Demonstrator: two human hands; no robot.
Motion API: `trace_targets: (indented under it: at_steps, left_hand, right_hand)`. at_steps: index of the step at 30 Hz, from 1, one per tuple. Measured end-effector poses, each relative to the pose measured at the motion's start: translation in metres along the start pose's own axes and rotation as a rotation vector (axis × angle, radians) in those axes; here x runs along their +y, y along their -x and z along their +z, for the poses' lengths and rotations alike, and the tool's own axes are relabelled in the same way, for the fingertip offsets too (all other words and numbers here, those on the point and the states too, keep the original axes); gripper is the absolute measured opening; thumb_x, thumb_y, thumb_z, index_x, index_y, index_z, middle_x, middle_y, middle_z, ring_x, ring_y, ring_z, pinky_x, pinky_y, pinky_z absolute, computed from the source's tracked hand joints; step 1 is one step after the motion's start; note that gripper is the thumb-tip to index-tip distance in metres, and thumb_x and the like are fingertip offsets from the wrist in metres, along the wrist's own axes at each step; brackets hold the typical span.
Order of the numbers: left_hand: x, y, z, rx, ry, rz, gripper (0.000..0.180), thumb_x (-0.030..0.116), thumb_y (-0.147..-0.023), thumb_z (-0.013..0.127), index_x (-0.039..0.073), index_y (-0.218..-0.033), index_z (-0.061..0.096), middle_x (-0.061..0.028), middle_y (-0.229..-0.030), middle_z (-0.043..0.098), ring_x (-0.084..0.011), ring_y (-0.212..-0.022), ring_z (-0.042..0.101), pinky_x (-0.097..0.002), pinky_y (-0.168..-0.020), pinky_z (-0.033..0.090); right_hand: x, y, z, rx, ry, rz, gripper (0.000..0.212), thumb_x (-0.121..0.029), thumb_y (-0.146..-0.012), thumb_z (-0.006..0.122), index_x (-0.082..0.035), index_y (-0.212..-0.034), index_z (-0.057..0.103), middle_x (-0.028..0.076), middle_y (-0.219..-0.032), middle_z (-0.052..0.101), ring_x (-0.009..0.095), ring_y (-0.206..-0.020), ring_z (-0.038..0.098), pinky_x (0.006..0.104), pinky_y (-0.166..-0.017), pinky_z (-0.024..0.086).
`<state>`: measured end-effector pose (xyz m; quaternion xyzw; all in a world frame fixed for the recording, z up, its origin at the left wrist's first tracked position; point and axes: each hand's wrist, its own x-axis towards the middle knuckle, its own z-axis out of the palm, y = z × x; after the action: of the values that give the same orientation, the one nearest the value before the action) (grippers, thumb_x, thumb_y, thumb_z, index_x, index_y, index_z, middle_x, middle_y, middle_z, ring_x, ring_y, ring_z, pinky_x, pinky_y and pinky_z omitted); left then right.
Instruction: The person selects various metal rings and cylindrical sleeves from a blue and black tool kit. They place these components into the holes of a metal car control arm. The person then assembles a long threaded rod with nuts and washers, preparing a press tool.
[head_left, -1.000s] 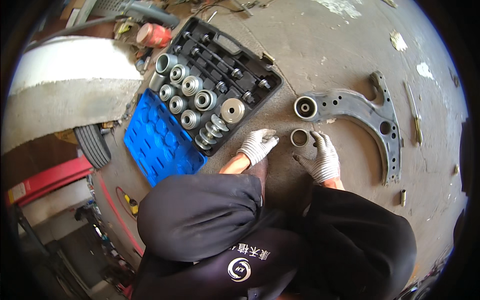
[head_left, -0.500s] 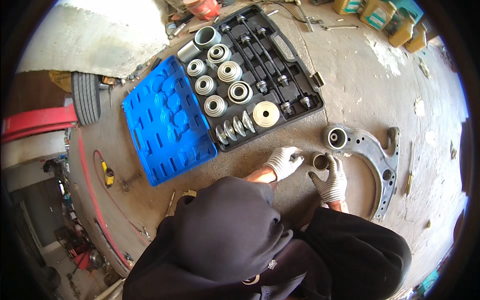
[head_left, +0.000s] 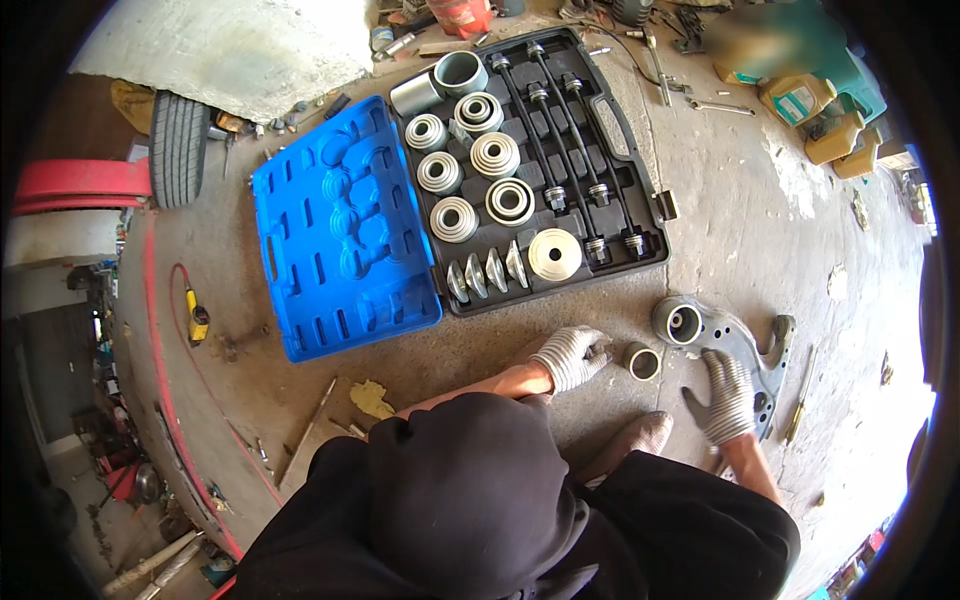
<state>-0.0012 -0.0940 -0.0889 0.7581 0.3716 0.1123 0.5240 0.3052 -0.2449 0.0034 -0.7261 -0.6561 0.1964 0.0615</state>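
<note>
My left hand (head_left: 572, 359), in a striped pale glove, is closed with its fingers curled; whether it holds something small I cannot make out. Just to its right a short metal sleeve (head_left: 642, 362) stands on the concrete floor, apart from both hands. My right hand (head_left: 730, 398), in a matching glove, lies over the curved grey control arm (head_left: 737, 336) with its fingers stretched out. It hides part of the arm, and whether it touches the metal is unclear. A round bushing (head_left: 683, 323) sits in the control arm's far left end.
Beyond my left hand lies an open case (head_left: 470, 302) with metal cups, discs and threaded rods; its blue lid (head_left: 345, 240) rests to the left. A screwdriver (head_left: 800, 395) lies right of the control arm. Plastic jugs (head_left: 797, 99) stand far right, a tyre (head_left: 179, 150) far left.
My right hand has left the metal sleeve and moved right onto the control arm. The sleeve stays on the floor. My left hand is still closed nearby. The view has shifted.
</note>
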Motion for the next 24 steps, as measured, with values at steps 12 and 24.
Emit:
trace_targets:
  at_steps: [12, 24]
  left_hand:
    - [0.001, -0.003, 0.002, -0.01, -0.025, -0.017, 0.037, 0.017, -0.091, 0.085, 0.002, -0.124, 0.075, -0.0163, -0.097, 0.075, -0.0246, -0.078, 0.073, -0.0379, -0.074, 0.061]
    - [0.008, -0.014, 0.019, -0.057, -0.077, 0.027, 0.06, 0.035, -0.083, 0.092, -0.004, -0.126, 0.073, -0.0228, -0.11, 0.075, -0.0366, -0.09, 0.075, -0.0449, -0.083, 0.062]
  right_hand:
    - [0.018, -0.111, -0.069, -0.514, 0.389, 0.01, 0.11, -0.041, -0.078, 0.093, -0.003, -0.164, 0.036, 0.025, -0.165, 0.042, 0.042, -0.152, 0.043, 0.0517, -0.128, 0.033]
    - [0.033, -0.124, -0.013, -0.544, 0.402, -0.015, 0.101, -0.043, -0.073, 0.095, 0.0, -0.153, 0.048, 0.022, -0.149, 0.055, 0.039, -0.141, 0.052, 0.0509, -0.12, 0.041]
